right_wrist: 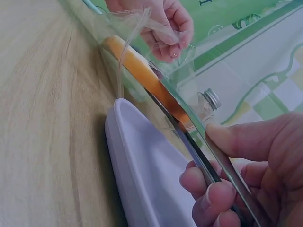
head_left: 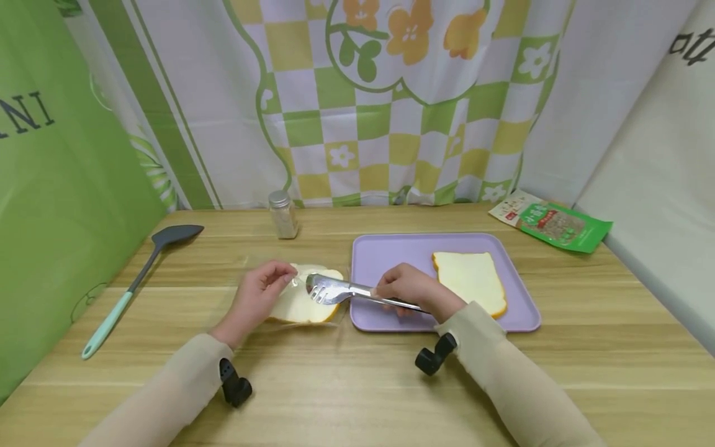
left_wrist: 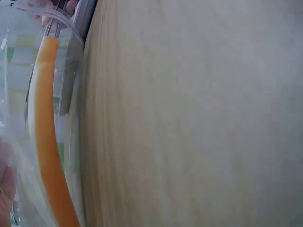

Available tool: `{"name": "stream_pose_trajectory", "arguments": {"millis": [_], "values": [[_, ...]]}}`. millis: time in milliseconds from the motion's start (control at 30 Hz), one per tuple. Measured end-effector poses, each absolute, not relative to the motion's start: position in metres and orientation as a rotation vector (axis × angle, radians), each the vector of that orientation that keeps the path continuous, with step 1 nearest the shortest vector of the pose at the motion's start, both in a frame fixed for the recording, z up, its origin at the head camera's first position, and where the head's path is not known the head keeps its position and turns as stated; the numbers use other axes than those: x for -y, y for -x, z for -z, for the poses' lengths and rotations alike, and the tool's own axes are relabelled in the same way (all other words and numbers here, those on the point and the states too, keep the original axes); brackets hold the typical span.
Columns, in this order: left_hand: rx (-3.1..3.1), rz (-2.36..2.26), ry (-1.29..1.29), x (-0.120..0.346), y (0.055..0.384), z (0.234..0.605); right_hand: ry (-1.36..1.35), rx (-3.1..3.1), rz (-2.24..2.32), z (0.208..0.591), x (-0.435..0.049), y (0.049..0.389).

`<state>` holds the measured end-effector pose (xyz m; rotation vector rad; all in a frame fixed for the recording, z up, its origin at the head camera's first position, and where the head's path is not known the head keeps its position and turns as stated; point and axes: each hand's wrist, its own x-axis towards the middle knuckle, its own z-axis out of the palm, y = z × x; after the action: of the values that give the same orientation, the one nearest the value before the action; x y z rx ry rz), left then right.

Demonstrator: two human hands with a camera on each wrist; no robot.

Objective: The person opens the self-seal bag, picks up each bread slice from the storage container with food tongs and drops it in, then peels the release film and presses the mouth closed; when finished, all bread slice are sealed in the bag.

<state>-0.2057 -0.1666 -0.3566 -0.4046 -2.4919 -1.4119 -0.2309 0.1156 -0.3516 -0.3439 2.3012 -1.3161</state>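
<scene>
My left hand (head_left: 258,297) pinches the edge of a clear plastic bag (right_wrist: 124,61) between thumb and fingers. Partly inside that bag is a slice of bread (head_left: 301,305) with an orange-brown crust. From the right, my right hand (head_left: 410,288) grips a pair of metal tongs (head_left: 363,292), thumb on one arm and fingers on the other. The tongs' slotted head lies over the bread's upper face, and the right wrist view shows the crust (right_wrist: 142,73) between the two tong arms. The bag's mouth faces the tray.
A lilac tray (head_left: 385,248) on the right holds another bread slice (head_left: 472,279). Behind stand a glass seasoning jar (head_left: 283,216) and a green food pouch (head_left: 558,225). A spatula (head_left: 131,292) with a mint handle lies at the left. Printed curtains enclose the table.
</scene>
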Motion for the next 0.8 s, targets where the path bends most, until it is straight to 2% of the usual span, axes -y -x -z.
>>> {"name": "stream_pose_trajectory", "arguments": {"millis": [233, 433, 800], "values": [[2.4, 1.576, 0.48, 0.158, 0.207, 0.362, 0.379, -2.315, 1.339, 0.348, -0.11, 0.232], [2.419, 1.651, 0.439, 0.156, 0.205, 0.363, 0.373, -2.324, 1.326, 0.348, -0.102, 0.234], [2.528, 1.464, 0.37, 0.167, 0.202, 0.358, 0.322, -2.337, 1.319, 0.348, -0.094, 0.23]]}}
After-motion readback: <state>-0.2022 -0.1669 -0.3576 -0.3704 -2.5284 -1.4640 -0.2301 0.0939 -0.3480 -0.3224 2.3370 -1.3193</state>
